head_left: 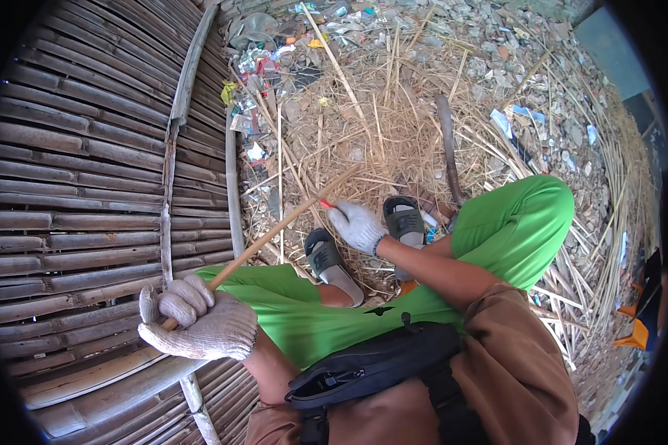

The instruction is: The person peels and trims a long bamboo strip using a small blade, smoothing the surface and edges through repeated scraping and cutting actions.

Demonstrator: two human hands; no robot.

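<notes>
A tan stick (274, 231) slants from the clenched left hand (200, 320) past the right hand (358, 228), which pinches a red object (325, 203).

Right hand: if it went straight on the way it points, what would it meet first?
The right hand would likely meet the stick just beyond the red piece it holds; depth is unclear.

Near centre, the person's right hand (360, 228) partly hides a red object (326, 203), too small to identify. The picture's edge cuts off bamboo slats (89, 189) at nine o'clock, a blue-grey panel (612, 52) at two.
</notes>
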